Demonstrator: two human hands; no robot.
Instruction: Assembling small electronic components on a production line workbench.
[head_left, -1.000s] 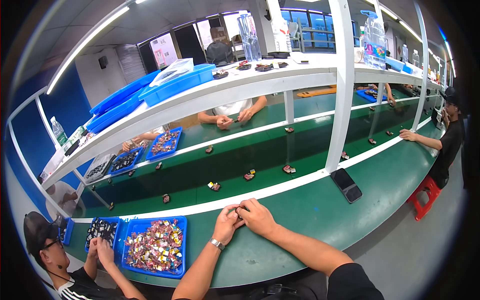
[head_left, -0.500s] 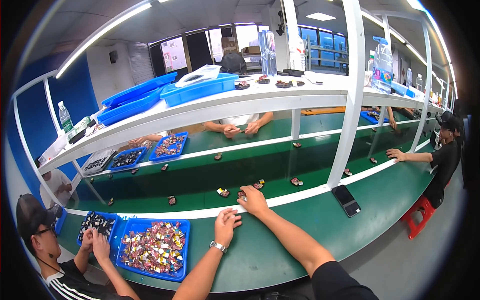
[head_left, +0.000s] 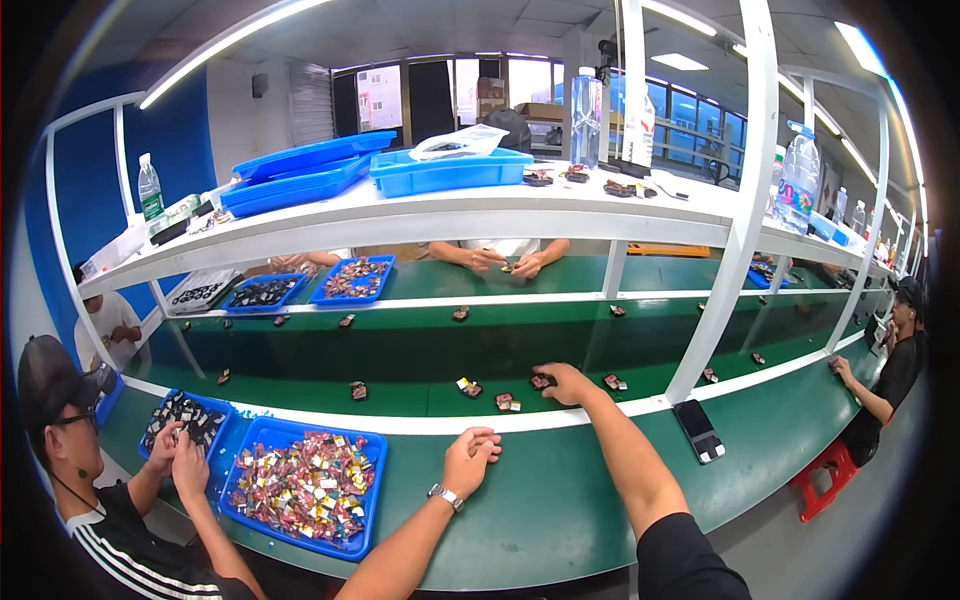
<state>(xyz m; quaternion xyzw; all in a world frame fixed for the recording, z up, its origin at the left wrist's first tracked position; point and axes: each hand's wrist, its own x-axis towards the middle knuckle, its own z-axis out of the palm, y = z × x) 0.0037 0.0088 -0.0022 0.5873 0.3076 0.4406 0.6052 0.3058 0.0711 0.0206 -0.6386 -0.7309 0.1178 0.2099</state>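
My right hand (head_left: 566, 383) reaches over the white rail onto the green belt. Its fingers are bent down around a small black-and-red part (head_left: 542, 381), which they partly hide. Just left of it lies another part with a yellow-and-white patch (head_left: 508, 403), and beyond that a similar part (head_left: 469, 387). To the right is one more black-and-red part (head_left: 615, 382). My left hand (head_left: 470, 462), with a metal watch at the wrist, hovers above the near green worktop; its fingers are loosely curved and nothing shows in them.
A blue tray (head_left: 378, 480) heaped with small red, yellow and white packets stands to my left. Beside it a person handles something over a tray of black pieces (head_left: 185, 422). A phone (head_left: 698, 432) lies right of my arm. A white post (head_left: 728, 220) rises from the rail.
My right hand has moved right along the belt to a different part; the one it was touching appears to lie uncovered to its left. My left hand has shifted slightly right. The view has turned a little.
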